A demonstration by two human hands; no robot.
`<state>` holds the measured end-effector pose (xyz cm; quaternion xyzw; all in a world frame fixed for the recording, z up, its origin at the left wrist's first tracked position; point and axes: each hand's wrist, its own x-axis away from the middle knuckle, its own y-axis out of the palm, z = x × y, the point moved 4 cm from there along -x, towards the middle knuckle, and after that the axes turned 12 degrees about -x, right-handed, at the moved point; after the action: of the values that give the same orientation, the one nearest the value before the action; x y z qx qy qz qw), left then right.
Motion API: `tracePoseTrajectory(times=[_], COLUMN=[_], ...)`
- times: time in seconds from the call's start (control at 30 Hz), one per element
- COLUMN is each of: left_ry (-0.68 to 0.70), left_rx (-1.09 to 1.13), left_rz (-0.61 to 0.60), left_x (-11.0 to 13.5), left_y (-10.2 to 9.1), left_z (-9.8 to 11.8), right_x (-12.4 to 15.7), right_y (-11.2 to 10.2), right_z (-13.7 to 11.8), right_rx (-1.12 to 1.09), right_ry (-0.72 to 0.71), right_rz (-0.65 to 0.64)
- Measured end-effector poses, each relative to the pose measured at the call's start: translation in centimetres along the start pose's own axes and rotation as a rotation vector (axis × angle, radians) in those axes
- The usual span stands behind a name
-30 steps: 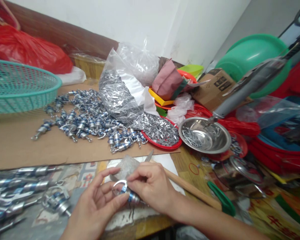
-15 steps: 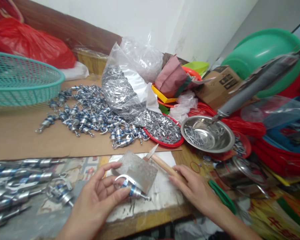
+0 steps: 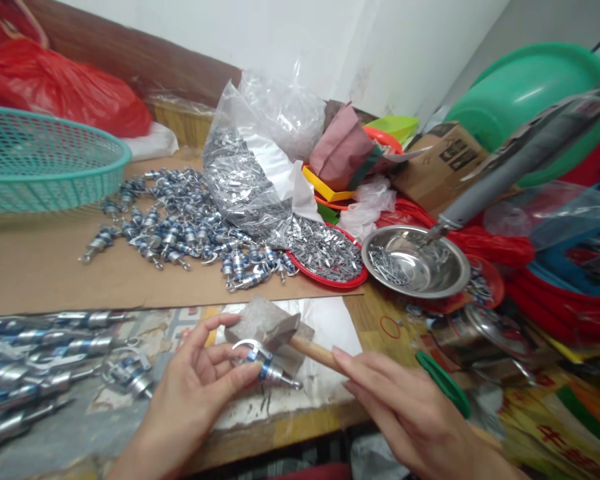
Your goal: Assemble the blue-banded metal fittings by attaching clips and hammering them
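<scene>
My left hand [image 3: 190, 400] pinches a small silver part with a blue band and a curved hook [image 3: 267, 369], holding it against a grey metal block [image 3: 257, 319] on white paper at the table's front edge. My right hand [image 3: 405, 407] is closed around the wooden handle [image 3: 313, 351] of a hammer. The hammer's metal head [image 3: 285, 327] is over the block, just behind the part.
A heap of the same blue-banded parts [image 3: 180, 227] lies on cardboard, with more at the front left [image 3: 30, 373]. Behind are a teal basket [image 3: 40, 167], a clear bag of metal pieces [image 3: 250, 173], a red tray [image 3: 330, 257], a steel bowl [image 3: 415, 267] and a green basin [image 3: 525, 87].
My right hand let go of the part, reached right to the wooden handle and took hold of it. The hammer head has moved over the block. My left hand still holds the part.
</scene>
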<state>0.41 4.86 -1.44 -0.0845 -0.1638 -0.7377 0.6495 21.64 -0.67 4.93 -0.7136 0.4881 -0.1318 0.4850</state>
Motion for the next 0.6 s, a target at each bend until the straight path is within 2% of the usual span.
tracePoseTrajectory(times=[0.07, 0.13, 0.2, 0.23, 0.3, 0.37, 0.47, 0.6], left_ry=[0.0, 0.001, 0.0, -0.005, 0.003, 0.054, 0.247, 0.572], left_rx=[-0.007, -0.016, -0.034, -0.069, -0.243, -0.504, -0.707, -0.657], left_rz=[-0.002, -0.008, -0.019, -0.027, -0.038, -0.022, 0.025, 0.227], left_x=[0.0, -0.1, -0.1, -0.1, -0.2, -0.4, -0.3, 0.4], left_y=[0.0, 0.0, -0.2, -0.3, -0.7, -1.2, -1.4, -0.9], left_z=[-0.1, -0.2, -0.2, -0.2, -0.2, 0.1, 0.7, 1.6], right_x=[-0.1, -0.6, -1.3, -1.7, -2.5, -3.2, -4.9, -8.6], right_y=[0.2, 0.6, 1.0, 1.1, 1.4, 1.7, 1.9, 0.3], right_z=[-0.2, -0.1, 0.9, 1.7, 3.9, 6.3, 9.1, 12.6], right_rx=[-0.025, -0.051, -0.097, -0.133, -0.196, -0.212, -0.162, 0.015], right_ry=[-0.008, 0.015, 0.087, 0.138, 0.249, 0.334, 0.356, 0.407], right_rz=[0.022, -0.026, -0.04, 0.001, 0.084, 0.086, 0.02, 0.143])
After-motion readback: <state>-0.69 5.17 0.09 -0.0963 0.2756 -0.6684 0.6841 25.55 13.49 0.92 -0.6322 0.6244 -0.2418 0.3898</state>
